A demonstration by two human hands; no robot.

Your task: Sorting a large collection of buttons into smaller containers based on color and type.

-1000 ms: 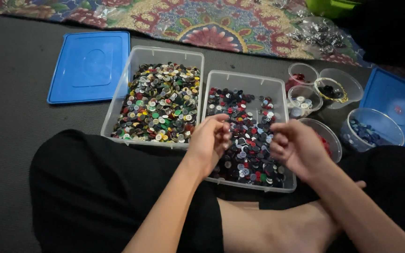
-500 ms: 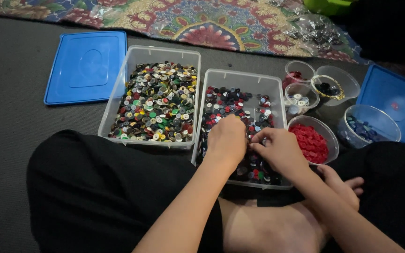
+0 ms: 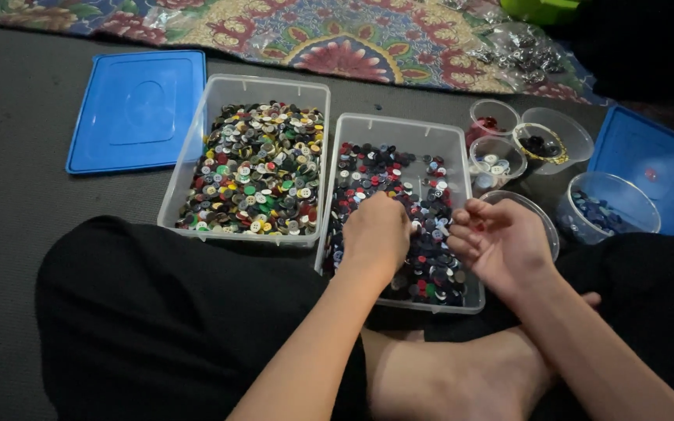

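Since half a second earlier, my right hand point(image 3: 501, 243) had lifted off the dark buttons point(image 3: 399, 203), palm up, fingers loosely curled around something small and red. Left hand point(image 3: 376, 234) stayed knuckles-up in the right-hand clear tub point(image 3: 399, 125); its grip I couldn't tell.

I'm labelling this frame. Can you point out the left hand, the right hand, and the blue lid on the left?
left hand point(image 3: 376, 234): head view, back of the hand.
right hand point(image 3: 501, 242): head view, palm.
blue lid point(image 3: 138, 109): head view, its flat middle.
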